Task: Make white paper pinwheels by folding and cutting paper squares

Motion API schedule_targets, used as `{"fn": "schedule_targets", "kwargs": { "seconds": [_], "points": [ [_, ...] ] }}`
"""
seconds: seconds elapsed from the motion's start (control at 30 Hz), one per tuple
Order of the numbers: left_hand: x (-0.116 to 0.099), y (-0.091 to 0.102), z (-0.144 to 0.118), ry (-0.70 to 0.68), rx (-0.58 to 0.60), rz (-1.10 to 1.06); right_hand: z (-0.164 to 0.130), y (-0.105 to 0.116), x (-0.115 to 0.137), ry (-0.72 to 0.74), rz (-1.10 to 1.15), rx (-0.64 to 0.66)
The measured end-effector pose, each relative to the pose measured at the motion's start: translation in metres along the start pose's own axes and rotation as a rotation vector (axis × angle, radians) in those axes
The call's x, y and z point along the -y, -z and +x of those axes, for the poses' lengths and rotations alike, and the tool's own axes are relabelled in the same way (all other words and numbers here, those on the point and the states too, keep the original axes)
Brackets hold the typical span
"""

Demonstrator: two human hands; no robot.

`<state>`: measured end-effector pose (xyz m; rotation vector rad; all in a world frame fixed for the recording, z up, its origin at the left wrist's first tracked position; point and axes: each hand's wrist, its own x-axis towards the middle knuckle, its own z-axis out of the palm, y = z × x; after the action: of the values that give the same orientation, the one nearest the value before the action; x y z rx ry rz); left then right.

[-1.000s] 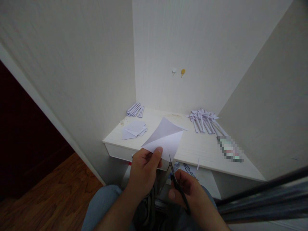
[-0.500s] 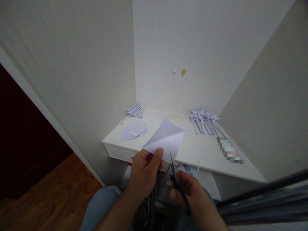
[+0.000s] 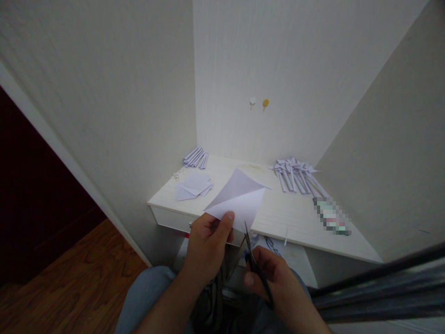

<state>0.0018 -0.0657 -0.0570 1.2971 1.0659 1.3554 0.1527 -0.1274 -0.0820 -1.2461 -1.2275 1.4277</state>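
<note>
The person sits facing a small white desk (image 3: pixel 278 218) tucked into a corner. The left hand (image 3: pixel 208 246) is pinched closed on the near corner of a folded sheet of paper (image 3: pixel 239 199), thumb on top, holding it up in the air just over the desk's near edge. The sheet is folded into a triangle and rises away from the hand toward the far wall. The right hand (image 3: pixel 274 278) is wrapped around the handles of a pair of scissors (image 3: pixel 255 264), whose blade tips point up and meet the sheet's lower edge, just to the right of the left thumb.

The paper looks thin and very light, limp beyond the fold, so it would flop or tear if gripped loosely. I would judge the best hold to be close to the cutting line, along the doubled layers near the corner, where the fold lends some stiffness. That is about where the thumb sits.

On the desk, far left, lies a bundle of folded paper strips (image 3: pixel 195 157), with a stack of flat paper pieces (image 3: pixel 193 185) nearer. On the far right sits a heap of folded paper shapes (image 3: pixel 297 174). Two small pins (image 3: pixel 259 102) are stuck in the far wall.
</note>
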Motion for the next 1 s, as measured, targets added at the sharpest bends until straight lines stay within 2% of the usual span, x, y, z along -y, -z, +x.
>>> {"fn": "schedule_targets", "kwargs": {
  "seconds": [1.0],
  "points": [
    [0.0011,-0.0008,-0.0018,0.012,0.007,-0.006,-0.0013,0.0027,-0.0010,0.008,-0.046,0.008]
  ]
}}
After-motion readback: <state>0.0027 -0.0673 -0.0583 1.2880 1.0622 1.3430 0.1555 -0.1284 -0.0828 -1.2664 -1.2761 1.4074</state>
